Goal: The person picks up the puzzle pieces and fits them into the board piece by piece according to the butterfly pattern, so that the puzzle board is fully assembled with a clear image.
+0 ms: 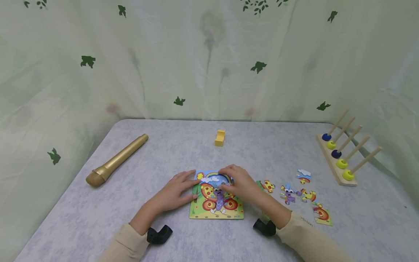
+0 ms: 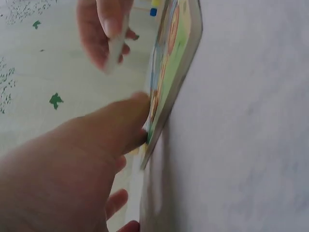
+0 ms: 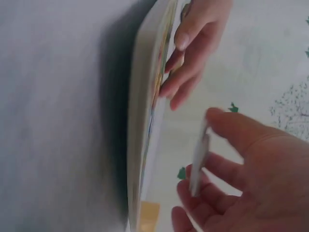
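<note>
A butterfly jigsaw puzzle board (image 1: 216, 215) lies flat on the table in the head view, with a sun, clouds and a rainbow along its top. At its left side the left hand (image 1: 178, 191) rests with fingers spread, thumb and fingertips touching the board. Over the upper right part of the board, the right hand (image 1: 241, 185) pinches a thin puzzle piece (image 3: 200, 159) between thumb and fingers. Both wrist views show that piece held on edge, raised off the board. Its printed side cannot be made out.
Several loose puzzle pieces (image 1: 288, 193) lie right of the board, one partly under the right forearm. A gold microphone (image 1: 119, 159) is at the left, a small yellow block (image 1: 220, 138) at the back. At far right stands a wooden peg rack (image 1: 337, 165) with blue and yellow beads.
</note>
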The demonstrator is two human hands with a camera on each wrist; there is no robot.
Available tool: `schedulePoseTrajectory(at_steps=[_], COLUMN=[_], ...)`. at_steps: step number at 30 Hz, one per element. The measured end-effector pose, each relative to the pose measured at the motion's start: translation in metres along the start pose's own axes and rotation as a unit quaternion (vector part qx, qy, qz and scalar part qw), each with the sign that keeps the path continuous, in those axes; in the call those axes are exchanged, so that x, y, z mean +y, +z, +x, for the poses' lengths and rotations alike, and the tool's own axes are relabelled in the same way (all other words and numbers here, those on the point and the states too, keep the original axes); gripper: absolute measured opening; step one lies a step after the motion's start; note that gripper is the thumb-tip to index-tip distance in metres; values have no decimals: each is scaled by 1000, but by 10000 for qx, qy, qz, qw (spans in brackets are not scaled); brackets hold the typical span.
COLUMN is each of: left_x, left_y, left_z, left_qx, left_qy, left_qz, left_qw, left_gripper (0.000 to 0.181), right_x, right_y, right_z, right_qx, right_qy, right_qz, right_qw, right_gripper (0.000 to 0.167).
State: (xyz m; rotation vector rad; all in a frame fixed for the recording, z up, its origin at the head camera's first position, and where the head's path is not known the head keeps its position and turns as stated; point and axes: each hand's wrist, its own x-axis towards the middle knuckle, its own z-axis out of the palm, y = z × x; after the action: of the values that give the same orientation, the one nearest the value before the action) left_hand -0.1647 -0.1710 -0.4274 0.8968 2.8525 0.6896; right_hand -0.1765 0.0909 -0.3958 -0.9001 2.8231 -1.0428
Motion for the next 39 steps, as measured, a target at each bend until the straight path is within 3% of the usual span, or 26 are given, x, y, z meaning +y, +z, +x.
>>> schedulePoseTrajectory(at_steps=[6, 12, 16, 24, 30, 39], left_x=[10, 13, 13, 16, 20, 21], left_y=[5, 9, 10, 6, 5, 4], left_z=[4, 6, 6, 9, 11, 17], left_qx=[174, 299, 219, -100, -294, -285], left_qy=[205, 109, 2, 68, -9, -13], left_qz=[134, 239, 353, 598, 721, 820], left_qw=[9995, 9992, 9991, 9981, 9970, 9962], left_gripper=[45, 50, 53, 59, 62, 62], right_x=[6, 12, 13, 12, 12, 14], right_y=[15, 26, 30, 31, 30, 20], right_z=[8, 15, 20, 27, 30, 29], right_qx=[-231, -200, -167, -245, -381, -941], right_qy=[18, 50, 123, 208, 459, 467], right_qz=[-265, -508, -425, -612, -346, -148], right_qw=[9994, 9985, 9989, 9976, 9976, 9944], right_gripper=[40, 39, 39, 36, 34, 46])
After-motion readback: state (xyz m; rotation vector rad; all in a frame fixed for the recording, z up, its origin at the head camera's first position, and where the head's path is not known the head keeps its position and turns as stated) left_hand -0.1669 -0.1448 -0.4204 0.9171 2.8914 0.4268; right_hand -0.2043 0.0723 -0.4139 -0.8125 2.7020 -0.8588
